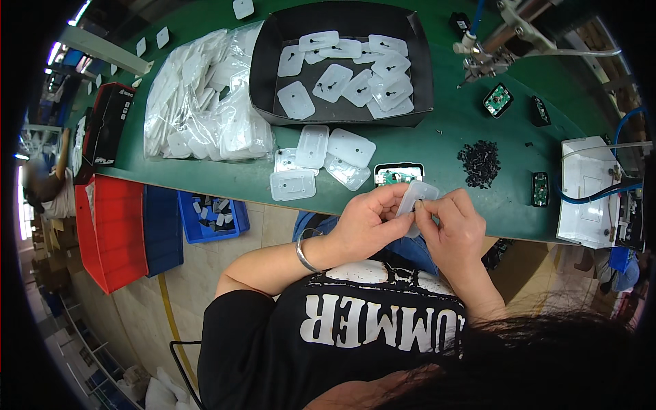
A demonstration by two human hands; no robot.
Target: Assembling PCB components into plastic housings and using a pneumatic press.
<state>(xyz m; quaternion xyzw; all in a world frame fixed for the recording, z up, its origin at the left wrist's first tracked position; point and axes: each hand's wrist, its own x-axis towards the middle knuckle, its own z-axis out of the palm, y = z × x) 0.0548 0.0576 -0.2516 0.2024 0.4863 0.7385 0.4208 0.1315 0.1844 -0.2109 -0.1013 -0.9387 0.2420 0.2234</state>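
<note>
My left hand (369,222) grips a translucent white plastic cover (419,193) by its edge, tilted up over the front edge of the table. The fingertips of my right hand (452,222) are pinched together against the cover's face; whatever they hold is hidden. Just behind the cover lies an open casing with a green circuit board (398,173). Several more flat covers (313,145) are spread on the table to the left of it. A heap of small black parts (480,164) sits to the right, beyond my right hand.
At the back, a black tray (342,117) holds several covers with dark pieces on them. Left of it lies a clear bag of covers (198,96). A metal machine head (506,51) overhangs the right. Red (113,232) and blue bins (212,236) stand below the left edge.
</note>
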